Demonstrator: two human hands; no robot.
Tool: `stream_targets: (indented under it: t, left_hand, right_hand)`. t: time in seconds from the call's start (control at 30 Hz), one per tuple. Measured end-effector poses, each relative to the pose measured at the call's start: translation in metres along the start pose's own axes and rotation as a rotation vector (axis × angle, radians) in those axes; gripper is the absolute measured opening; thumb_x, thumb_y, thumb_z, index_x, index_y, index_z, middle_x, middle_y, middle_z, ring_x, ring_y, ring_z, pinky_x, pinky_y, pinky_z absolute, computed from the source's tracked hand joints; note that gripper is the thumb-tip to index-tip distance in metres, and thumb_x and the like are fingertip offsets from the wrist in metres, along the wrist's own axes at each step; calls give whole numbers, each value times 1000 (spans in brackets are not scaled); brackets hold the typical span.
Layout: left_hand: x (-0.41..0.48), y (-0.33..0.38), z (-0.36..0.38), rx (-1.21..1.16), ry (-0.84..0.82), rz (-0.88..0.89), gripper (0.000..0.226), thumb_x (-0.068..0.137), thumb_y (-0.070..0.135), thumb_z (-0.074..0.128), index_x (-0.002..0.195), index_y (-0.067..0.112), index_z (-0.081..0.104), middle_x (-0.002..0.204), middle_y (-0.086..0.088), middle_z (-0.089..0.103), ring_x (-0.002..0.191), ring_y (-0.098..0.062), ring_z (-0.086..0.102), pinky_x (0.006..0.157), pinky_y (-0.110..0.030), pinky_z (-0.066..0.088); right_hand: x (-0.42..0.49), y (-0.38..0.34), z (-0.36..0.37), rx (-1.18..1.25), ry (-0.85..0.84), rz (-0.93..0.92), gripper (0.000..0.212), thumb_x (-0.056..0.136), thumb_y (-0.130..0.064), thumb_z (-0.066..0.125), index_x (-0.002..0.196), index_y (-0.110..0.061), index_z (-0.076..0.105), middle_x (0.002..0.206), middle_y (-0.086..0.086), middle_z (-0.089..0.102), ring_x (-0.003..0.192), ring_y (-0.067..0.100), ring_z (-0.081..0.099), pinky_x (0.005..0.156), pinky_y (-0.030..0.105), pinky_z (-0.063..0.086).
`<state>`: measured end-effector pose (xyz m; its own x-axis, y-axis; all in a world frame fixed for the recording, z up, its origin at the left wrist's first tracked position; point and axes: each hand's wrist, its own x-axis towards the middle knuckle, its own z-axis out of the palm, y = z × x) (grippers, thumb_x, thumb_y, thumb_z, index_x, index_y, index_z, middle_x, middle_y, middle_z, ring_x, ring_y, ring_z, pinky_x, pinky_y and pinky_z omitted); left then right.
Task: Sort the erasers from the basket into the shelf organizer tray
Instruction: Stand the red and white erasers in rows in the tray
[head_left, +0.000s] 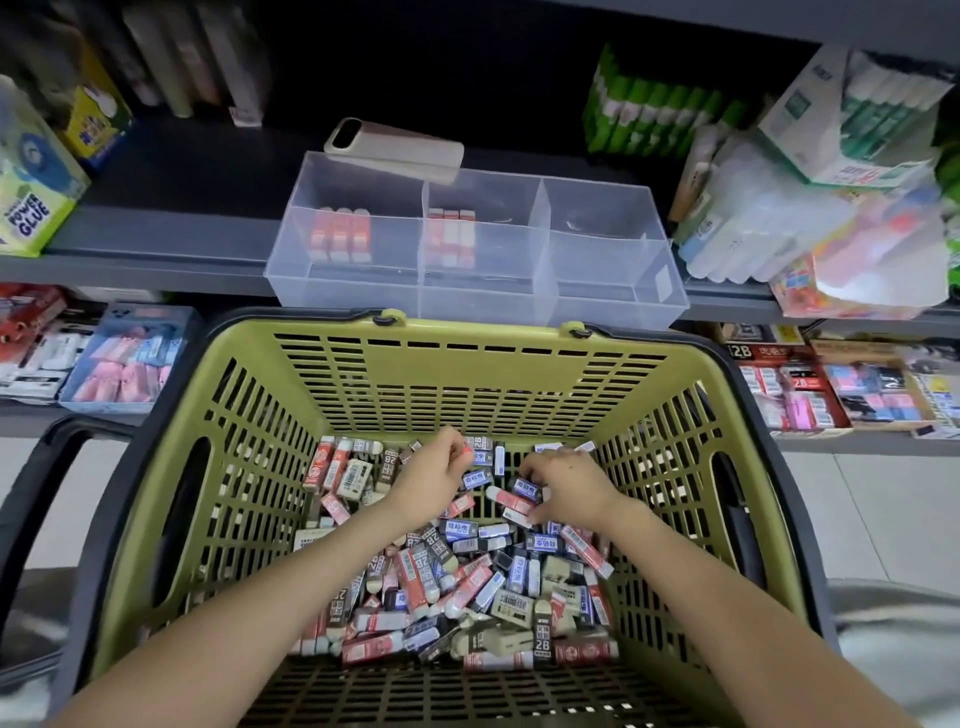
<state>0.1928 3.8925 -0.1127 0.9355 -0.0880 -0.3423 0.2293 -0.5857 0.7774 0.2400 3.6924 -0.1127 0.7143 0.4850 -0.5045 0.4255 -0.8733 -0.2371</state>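
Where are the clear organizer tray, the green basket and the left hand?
clear organizer tray (613, 306): head view, front wall of its right compartment.
green basket (467, 376): head view, far slotted wall.
left hand (432, 472): head view, back of the hand.

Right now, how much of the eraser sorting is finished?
Barely started. Done: a few red erasers stand in the tray, in its left and middle compartments. In hand: the left hand pinches a red eraser in the basket; the right hand digs among the pile. Left: most erasers lie in the basket.
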Motion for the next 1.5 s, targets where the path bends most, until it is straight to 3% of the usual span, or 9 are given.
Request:
stream_targets:
  t: [0.2, 0.33, 0.5, 0.6, 0.77, 1.03, 1.17, 1.33, 1.5]
  left_hand:
    - [-3, 22, 12, -922, -90, -454, 16, 99, 11, 43, 110, 7, 53, 79, -7, 51, 66, -16, 50, 59, -25, 43]
    - [-3, 36, 16, -1129, -194, -479, 41, 98, 38, 43, 113, 2, 54, 80, -9, 60, 73, -20, 58, 73, -33, 51]
    - [-7, 52, 21, -1141, -430, -419, 61, 87, 58, 44, 117, 6, 56, 86, -9, 63, 69, -20, 62, 58, -28, 50]
    - [-11, 50, 29, -1063, -408, -432, 39, 88, 44, 53, 105, 10, 58, 67, -2, 60, 52, -12, 53, 42, -19, 39]
    - [-11, 36, 27, -1094, -368, -499, 28, 90, 39, 55, 91, 12, 59, 65, -1, 58, 52, -13, 53, 51, -23, 47]
    - [-12, 19, 20, -1117, -293, -549, 50, 79, 47, 67, 106, 7, 55, 86, -10, 67, 79, -23, 67, 80, -37, 57]
    - [-15, 22, 24, -1199, -306, -533, 61, 69, 49, 71, 112, 8, 57, 91, -10, 73, 84, -23, 72, 73, -34, 58]
    - [-14, 22, 25, -1227, -229, -519, 60, 69, 25, 75, 122, 9, 51, 84, -14, 71, 59, -23, 67, 55, -33, 56]
    - [-9, 5, 16, -1299, -82, -599, 50, 75, 11, 71, 121, 8, 51, 74, -9, 62, 48, -15, 55, 38, -20, 43]
  right_hand:
    - [-16, 5, -15, 107, 6, 31, 33, 89, -25, 62, 118, -8, 63, 108, 10, 66, 92, 19, 62, 72, 22, 41]
    - [-27, -16, -34, 714, 301, 116, 18, 77, -29, 75, 91, -18, 75, 76, -7, 67, 51, -7, 55, 50, 6, 41]
    - [-42, -31, -45, 1122, 37, 74, 14, 77, -37, 69, 89, -32, 73, 79, -8, 72, 65, 1, 64, 59, 10, 47]
    - [-47, -12, -42, 873, 88, 186, 22, 82, -39, 67, 99, -26, 70, 91, -5, 71, 77, 6, 63, 65, 14, 48]
    - [-51, 1, -8, -273, -131, 207, 60, 70, -54, 72, 118, -24, 54, 105, -5, 63, 101, 18, 57, 77, 29, 50]
    - [-49, 5, -1, 31, 35, 247, 18, 80, -25, 65, 94, -14, 62, 83, 1, 65, 74, 15, 61, 61, 23, 46]
    - [-45, -30, -11, 816, 119, 301, 13, 77, -18, 74, 82, -16, 62, 72, 2, 68, 54, 10, 60, 52, 26, 51]
    - [-40, -50, -17, 1111, -28, 95, 28, 80, -16, 72, 105, -5, 64, 86, 3, 70, 67, 13, 68, 59, 22, 54]
    - [-26, -16, -9, 261, 275, 340, 40, 87, -22, 63, 126, -12, 56, 112, 4, 62, 94, 18, 60, 82, 33, 52]
